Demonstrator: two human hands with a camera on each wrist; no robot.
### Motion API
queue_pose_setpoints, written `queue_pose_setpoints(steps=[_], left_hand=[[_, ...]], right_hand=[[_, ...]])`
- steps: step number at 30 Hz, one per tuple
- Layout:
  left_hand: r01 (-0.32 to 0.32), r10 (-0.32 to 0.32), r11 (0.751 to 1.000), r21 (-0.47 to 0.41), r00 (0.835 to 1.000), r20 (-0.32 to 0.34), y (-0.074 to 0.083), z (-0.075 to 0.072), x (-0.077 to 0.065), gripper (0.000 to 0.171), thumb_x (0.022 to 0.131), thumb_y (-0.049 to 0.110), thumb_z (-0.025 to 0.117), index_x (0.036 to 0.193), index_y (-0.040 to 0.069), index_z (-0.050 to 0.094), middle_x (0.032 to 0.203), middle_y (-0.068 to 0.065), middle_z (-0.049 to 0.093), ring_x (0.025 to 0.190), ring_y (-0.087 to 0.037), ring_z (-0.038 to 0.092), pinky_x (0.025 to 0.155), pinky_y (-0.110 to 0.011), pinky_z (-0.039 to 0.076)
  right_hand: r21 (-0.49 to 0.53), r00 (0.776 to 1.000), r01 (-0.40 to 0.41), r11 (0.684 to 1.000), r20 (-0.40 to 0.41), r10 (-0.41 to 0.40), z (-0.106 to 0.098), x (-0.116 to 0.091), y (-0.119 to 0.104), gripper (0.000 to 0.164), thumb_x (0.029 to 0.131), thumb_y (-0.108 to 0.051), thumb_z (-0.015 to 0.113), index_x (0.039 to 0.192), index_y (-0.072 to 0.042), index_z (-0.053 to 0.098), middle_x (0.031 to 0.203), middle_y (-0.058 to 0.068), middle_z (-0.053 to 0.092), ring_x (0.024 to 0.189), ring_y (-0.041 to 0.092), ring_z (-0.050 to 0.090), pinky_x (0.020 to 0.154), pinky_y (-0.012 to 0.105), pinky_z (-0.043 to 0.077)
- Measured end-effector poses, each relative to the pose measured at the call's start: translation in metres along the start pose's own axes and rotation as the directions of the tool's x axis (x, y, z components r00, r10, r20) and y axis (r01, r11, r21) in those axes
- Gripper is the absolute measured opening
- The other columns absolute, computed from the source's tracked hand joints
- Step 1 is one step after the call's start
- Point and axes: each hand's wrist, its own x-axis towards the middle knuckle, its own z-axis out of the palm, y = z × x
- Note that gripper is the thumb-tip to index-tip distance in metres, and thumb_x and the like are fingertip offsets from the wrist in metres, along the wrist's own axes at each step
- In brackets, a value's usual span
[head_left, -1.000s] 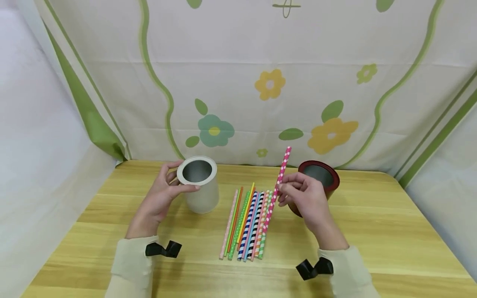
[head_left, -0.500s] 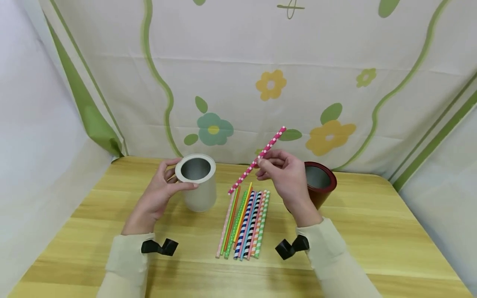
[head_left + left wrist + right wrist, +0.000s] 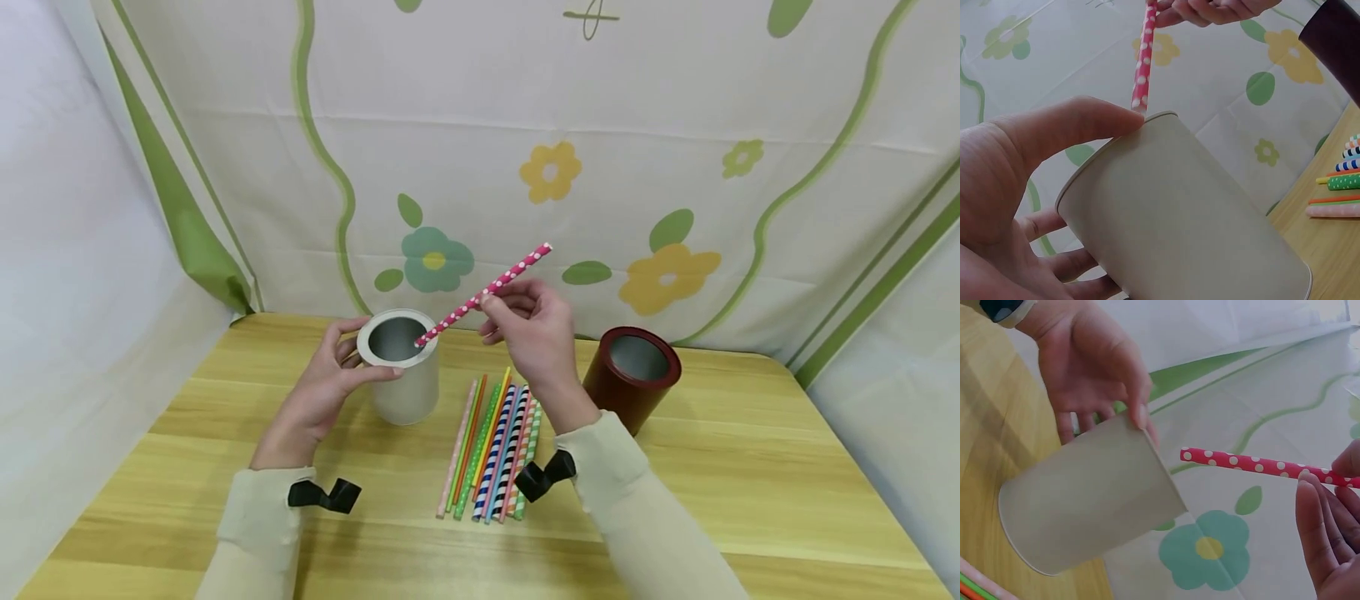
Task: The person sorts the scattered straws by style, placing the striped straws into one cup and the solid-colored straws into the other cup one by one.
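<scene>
On the left, the person's left hand (image 3: pixel 318 392) grips a white can (image 3: pixel 405 396) near its top, thumb at the rim, the can standing on the wooden table (image 3: pixel 750 467). Just right of it, striped, dotted and plain straws (image 3: pixel 491 458) lie side by side. Above them, the right hand (image 3: pixel 532 329) pinches a pink dotted straw (image 3: pixel 463 308) between thumb and fingers, tilted, its lower end just over the can's mouth. Farther right stands a dark red can (image 3: pixel 622 392)
</scene>
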Motion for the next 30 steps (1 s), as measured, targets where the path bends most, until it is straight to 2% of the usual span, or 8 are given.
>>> queue_pose_setpoints(steps=[9,20,26,30], left_hand=[[0.002,-0.002,1.0,-0.013,1.0,-0.003,-0.002,0.0,0.001,0.084,0.091,0.003,0.08,0.157,0.015,0.029,0.168,-0.015,0.037,0.156,-0.036,0.036,0.125,-0.051,0.027],[0.026,-0.026,0.999,-0.027,1.0,-0.005,-0.001,0.001,0.001,0.08,0.092,0.002,0.078,0.154,0.02,0.03,0.166,-0.013,0.04,0.152,-0.031,0.042,0.119,-0.041,0.032],[0.028,-0.028,0.999,-0.022,1.0,-0.004,-0.001,0.001,0.0,0.08,0.092,0.003,0.078,0.154,0.021,0.03,0.165,-0.012,0.041,0.152,-0.031,0.042,0.121,-0.043,0.031],[0.025,-0.025,1.0,-0.015,1.0,-0.004,-0.001,0.001,0.0,0.083,0.093,0.004,0.078,0.157,0.019,0.028,0.167,-0.014,0.039,0.155,-0.034,0.039,0.125,-0.049,0.028]], right_hand=[[-0.073,0.998,-0.038,0.997,0.056,0.042,0.021,0.002,0.019,0.015,0.098,-0.012,0.077,0.111,-0.008,0.071,0.099,0.011,0.077,0.068,0.021,0.075,0.065,0.034,0.065],[-0.215,0.989,-0.041,0.976,0.13,0.07,0.032,-0.001,0.036,0.015,0.098,-0.018,0.079,0.11,-0.011,0.073,0.103,0.009,0.076,0.07,0.023,0.076,0.065,0.033,0.065],[-0.259,0.983,-0.049,0.965,0.16,0.093,0.039,-0.002,0.037,0.013,0.097,-0.018,0.079,0.108,-0.012,0.073,0.101,0.007,0.074,0.073,0.035,0.075,0.062,0.031,0.061],[-0.272,0.979,-0.056,0.961,0.175,0.107,0.042,-0.002,0.038,0.012,0.097,-0.017,0.079,0.107,-0.013,0.074,0.1,0.007,0.073,0.071,0.032,0.073,0.061,0.03,0.06]])
